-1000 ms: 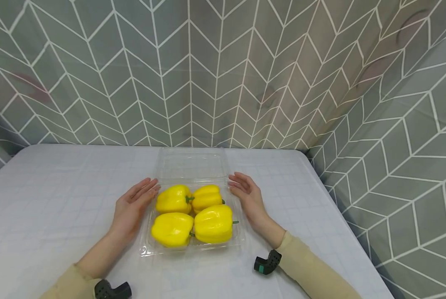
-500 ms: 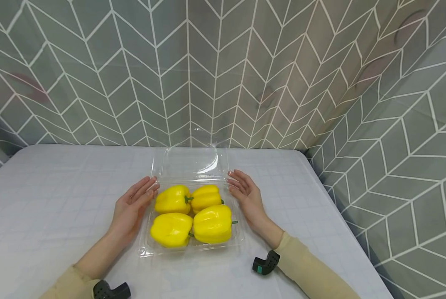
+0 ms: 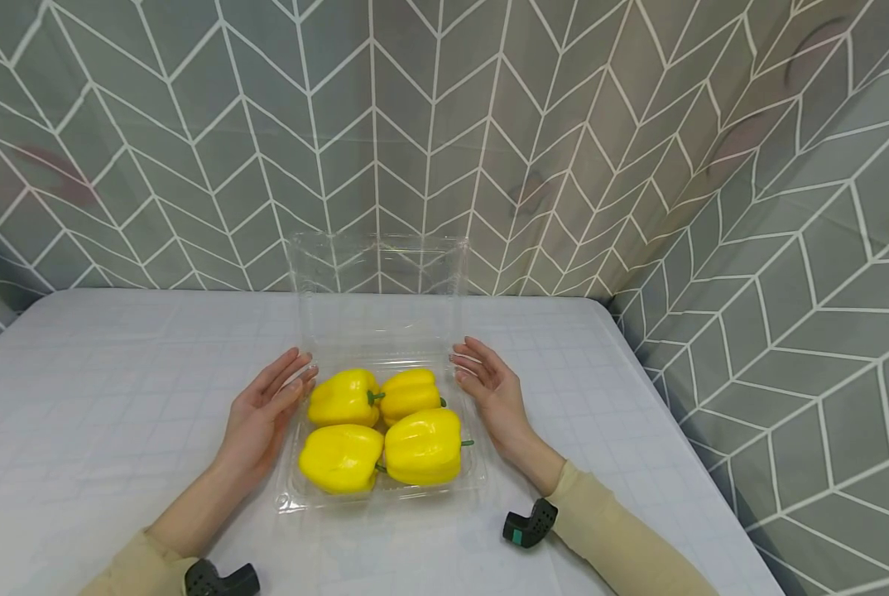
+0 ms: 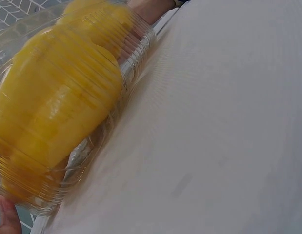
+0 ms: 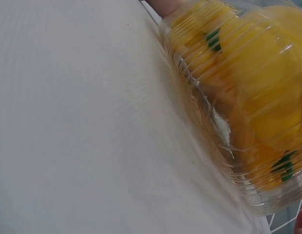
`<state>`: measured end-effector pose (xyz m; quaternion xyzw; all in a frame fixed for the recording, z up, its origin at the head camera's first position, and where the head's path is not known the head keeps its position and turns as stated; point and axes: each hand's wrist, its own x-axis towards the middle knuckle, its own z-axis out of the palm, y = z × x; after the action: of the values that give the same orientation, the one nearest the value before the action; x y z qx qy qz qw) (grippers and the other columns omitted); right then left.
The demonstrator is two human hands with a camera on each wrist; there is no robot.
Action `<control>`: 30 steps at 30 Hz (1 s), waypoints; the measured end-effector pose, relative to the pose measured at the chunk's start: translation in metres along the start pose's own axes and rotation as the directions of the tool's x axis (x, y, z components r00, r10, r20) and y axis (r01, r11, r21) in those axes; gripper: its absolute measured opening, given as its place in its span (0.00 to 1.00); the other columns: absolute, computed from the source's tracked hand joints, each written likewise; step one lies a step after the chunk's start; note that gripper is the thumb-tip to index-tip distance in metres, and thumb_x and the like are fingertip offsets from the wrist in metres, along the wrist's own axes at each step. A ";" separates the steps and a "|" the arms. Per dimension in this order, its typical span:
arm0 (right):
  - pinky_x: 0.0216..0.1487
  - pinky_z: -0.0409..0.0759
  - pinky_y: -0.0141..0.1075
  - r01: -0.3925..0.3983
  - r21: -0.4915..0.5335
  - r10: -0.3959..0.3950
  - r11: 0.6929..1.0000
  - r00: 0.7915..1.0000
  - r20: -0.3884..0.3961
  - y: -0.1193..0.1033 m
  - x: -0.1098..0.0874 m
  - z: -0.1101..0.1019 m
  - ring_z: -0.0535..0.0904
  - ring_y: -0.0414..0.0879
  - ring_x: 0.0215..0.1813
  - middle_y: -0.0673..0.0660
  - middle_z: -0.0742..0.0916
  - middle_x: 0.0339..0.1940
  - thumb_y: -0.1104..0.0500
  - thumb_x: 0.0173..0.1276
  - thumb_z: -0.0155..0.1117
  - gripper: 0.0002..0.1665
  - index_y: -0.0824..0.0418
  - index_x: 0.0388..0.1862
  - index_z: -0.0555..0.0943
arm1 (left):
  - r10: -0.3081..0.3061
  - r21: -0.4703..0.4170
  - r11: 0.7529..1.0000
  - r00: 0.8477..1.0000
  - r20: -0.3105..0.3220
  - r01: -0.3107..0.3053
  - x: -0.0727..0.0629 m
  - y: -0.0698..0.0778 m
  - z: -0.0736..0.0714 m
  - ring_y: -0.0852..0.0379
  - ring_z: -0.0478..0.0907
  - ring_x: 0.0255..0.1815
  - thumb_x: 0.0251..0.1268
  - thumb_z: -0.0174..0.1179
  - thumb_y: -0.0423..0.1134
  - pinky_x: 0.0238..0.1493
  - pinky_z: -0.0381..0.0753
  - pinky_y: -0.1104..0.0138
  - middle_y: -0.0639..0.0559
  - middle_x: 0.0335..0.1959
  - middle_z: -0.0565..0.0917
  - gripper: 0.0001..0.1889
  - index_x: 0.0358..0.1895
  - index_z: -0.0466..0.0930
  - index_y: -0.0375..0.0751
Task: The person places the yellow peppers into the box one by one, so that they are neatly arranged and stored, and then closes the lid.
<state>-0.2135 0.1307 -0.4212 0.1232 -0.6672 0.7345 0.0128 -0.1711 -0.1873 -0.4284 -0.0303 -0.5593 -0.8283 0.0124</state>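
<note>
A clear plastic clamshell container [image 3: 284, 502] holds several yellow bell peppers [image 3: 423, 447] with green stems. Its hinged lid [image 3: 381, 327] stands raised at the back. In the head view my left hand [image 3: 261, 414] lies along the container's left side, its extended fingers near the hinge corner. My right hand [image 3: 498, 397] mirrors it on the right side, fingers likewise extended near the hinge. Neither hand curls round anything; whether the fingertips touch the plastic is hard to tell. Peppers also show through the ribbed wall [image 4: 136, 61] in the left wrist view and through the container side [image 5: 209, 126] in the right wrist view.
A white cloth-covered table [image 3: 139, 372] lies under the container. Grey curtains [image 3: 407, 141] with white chevron lines hang behind it and to the right. Black wrist devices [image 3: 531, 523] sit at both sleeve cuffs.
The container's lid has swung up from lying back on the table to a raised position. Both hands and the peppers stay almost where they were.
</note>
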 end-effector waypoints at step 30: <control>0.61 0.80 0.32 0.009 -0.038 -0.011 0.999 0.998 -0.062 0.004 -0.003 -0.001 0.78 0.51 0.63 0.64 0.81 0.60 0.70 0.69 0.63 0.22 0.66 0.61 0.74 | 0.025 -0.084 0.996 1.000 -0.016 -0.026 -0.002 -0.002 -0.001 0.64 0.83 0.56 0.75 0.55 0.33 0.61 0.77 0.73 0.59 0.56 0.81 0.13 0.59 0.72 0.44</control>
<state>-0.2116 0.1312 -0.4253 0.1035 -0.6797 0.7251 0.0395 -0.1690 -0.1872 -0.4309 -0.0315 -0.5234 -0.8511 0.0260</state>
